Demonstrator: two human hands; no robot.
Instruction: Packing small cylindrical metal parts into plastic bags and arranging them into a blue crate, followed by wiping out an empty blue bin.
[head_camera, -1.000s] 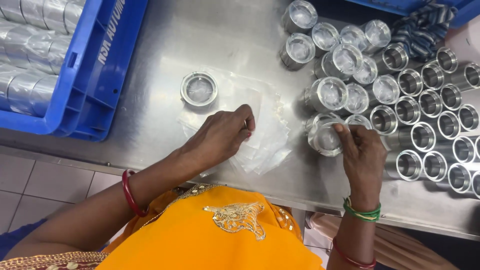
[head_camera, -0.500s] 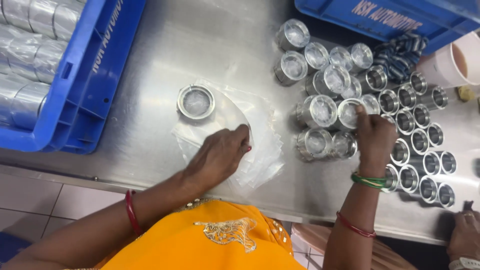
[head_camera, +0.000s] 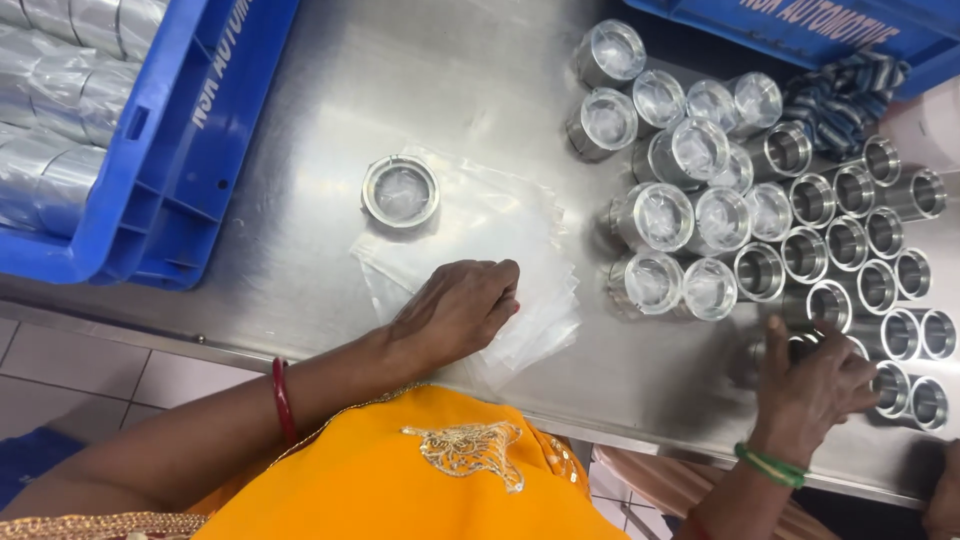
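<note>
While the left hand (head_camera: 455, 312) lay knuckles-up on the stack of clear plastic bags (head_camera: 500, 255) near the front edge of the steel desk (head_camera: 300, 150), its fingers (head_camera: 497, 290) were curled together and pressing down on the top sheet, apparently pinching at it, though whether a single bag was caught between them could not be told from above. The right hand (head_camera: 815, 385) was well apart from it, at the lower end of the cluster of bare metal sleeves (head_camera: 880, 250), with its fingers closed round one sleeve (head_camera: 805, 348) standing upright at the near edge of that group. Just beyond the bags stood the wrapped sleeves (head_camera: 665, 215), each already covered in film, and one more wrapped piece (head_camera: 400, 191) sat alone on the far corner of the bag stack. To do this well, the left fingers seemed to need a sliding rub to part only the top bag from the slippery pile, holding the rest flat, while the right kept its sleeve upright and lifted it straight clear of its close neighbours so none toppled. Blue crates (head_camera: 150, 190) flanked the work on the left and at the top right, and a striped cloth (head_camera: 845, 95) lay beside the far sleeves
</note>
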